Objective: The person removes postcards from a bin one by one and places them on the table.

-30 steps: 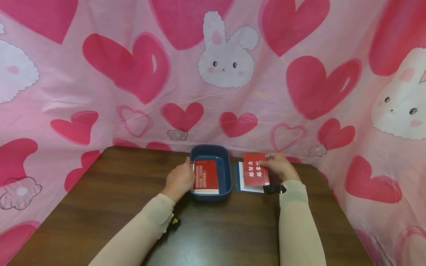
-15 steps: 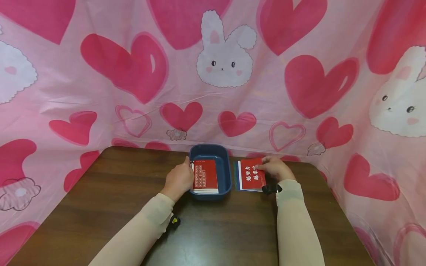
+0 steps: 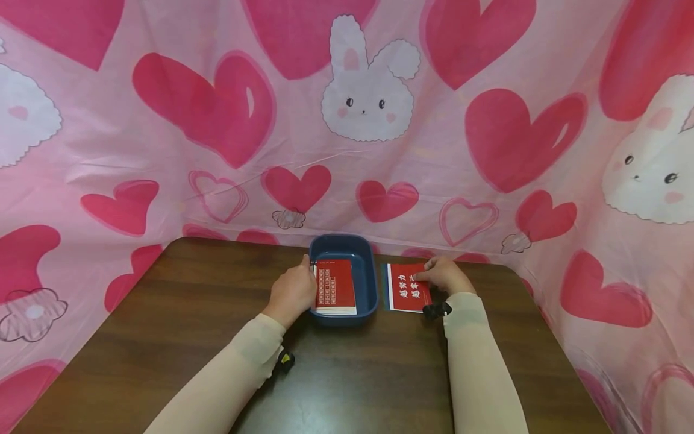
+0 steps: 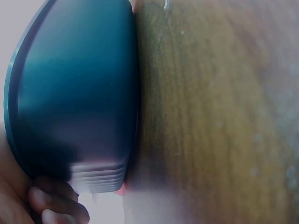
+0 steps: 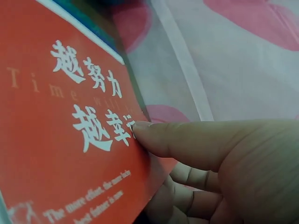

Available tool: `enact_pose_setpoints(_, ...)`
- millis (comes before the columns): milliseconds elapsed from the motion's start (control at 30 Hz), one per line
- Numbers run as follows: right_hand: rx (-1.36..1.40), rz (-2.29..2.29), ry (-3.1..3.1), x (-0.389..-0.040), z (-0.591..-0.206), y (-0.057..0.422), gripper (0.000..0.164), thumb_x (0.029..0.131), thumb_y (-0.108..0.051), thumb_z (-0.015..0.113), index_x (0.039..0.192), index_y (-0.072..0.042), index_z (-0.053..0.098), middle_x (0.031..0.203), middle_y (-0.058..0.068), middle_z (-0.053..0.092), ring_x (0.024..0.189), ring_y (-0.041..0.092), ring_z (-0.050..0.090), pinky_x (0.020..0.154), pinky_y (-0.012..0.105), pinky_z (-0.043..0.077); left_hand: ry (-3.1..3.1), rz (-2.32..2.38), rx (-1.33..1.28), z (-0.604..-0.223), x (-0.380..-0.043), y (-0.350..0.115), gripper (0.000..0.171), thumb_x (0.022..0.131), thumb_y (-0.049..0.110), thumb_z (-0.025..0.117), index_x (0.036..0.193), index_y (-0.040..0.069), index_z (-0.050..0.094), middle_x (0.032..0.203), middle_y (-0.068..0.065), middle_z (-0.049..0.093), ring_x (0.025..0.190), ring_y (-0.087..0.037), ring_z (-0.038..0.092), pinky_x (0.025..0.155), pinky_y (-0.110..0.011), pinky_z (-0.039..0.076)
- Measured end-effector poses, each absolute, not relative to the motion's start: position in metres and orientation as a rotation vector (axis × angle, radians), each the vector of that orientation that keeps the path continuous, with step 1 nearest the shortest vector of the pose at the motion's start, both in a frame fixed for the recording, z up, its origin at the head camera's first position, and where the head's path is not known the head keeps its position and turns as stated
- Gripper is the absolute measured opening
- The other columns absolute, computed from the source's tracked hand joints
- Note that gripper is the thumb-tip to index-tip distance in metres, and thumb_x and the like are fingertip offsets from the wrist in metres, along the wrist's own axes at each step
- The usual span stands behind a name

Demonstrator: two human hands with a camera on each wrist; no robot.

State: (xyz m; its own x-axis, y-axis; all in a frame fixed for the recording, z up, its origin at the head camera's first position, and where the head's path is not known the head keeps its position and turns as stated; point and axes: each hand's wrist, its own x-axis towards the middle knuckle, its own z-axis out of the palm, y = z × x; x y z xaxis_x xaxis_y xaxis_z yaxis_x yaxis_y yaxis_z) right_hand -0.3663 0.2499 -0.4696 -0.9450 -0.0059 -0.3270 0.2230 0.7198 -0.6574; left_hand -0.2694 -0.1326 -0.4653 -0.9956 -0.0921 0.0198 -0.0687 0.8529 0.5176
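In the head view, my left hand [image 3: 293, 292] grips the left rim of a dark blue plastic bin [image 3: 373, 289], its fingertips [image 4: 58, 203] curled under the rim in the left wrist view. Inside the bin lies a red printed booklet [image 3: 341, 286] over white page edges. My right hand [image 3: 447, 276] pinches the right edge of a red card or booklet cover [image 3: 406, 295] with white Chinese characters, thumb on top. This red cover [image 5: 42, 126] lies over white and blue-green edges [image 3: 387, 286] of items beneath it, just right of the bin. How many lie there is hidden.
A dark wooden table [image 3: 347, 380] carries everything. Behind it hangs a pink cloth [image 3: 228, 199] with hearts and rabbits, close to the table's back edge. Dark straps [image 3: 436, 310] circle both wrists.
My right hand has lowered the red cover and moved slightly left, squaring it over the items beneath. My left hand stays on the bin rim.
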Motion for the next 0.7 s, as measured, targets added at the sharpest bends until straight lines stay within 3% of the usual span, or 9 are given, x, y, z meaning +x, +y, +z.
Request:
enact_pose_setpoints(300, 0.233, -0.973, 2.670, -0.3605, -0.4652, 0.2431, 0.043, 0.096, -0.034, 0.090, 0.116, -0.003, 0.068, 0.117, 0.017, 0.075, 0.101, 0.033, 0.067, 0.088, 0.042, 0.062, -2.972, -0.818, 0.123, -0.4639, -0.2688, -0.1327, 0.066, 0.117, 0.032, 0.053, 0.175, 0.002, 0.041, 0.139, -0.026, 0.078, 0.097, -0.037, 0.078, 0.081, -0.055, 0.066)
enact_pose_setpoints(500, 0.220, -0.951, 2.700, -0.3633, -0.4678, 0.2424, 0.038, 0.096, -0.033, 0.089, 0.107, -0.004, 0.068, 0.108, 0.014, 0.072, 0.094, 0.030, 0.065, 0.080, 0.037, 0.061, -2.972, -0.809, 0.121, -0.4648, -0.2692, -0.1333, 0.066, 0.117, 0.032, 0.053, 0.174, 0.002, 0.042, 0.140, -0.026, 0.078, 0.096, -0.036, 0.077, 0.080, -0.054, 0.066)
enact_pose_setpoints(700, 0.166, -1.016, 2.643, -0.3587, -0.4620, 0.2516, 0.039, 0.102, -0.039, 0.083, 0.115, -0.004, 0.072, 0.116, 0.015, 0.071, 0.104, 0.031, 0.061, 0.086, 0.040, 0.058, -2.969, -0.827, 0.115, -0.4644, -0.2687, -0.1326, 0.066, 0.117, 0.032, 0.054, 0.174, 0.002, 0.042, 0.136, -0.025, 0.079, 0.093, -0.034, 0.076, 0.078, -0.051, 0.065)
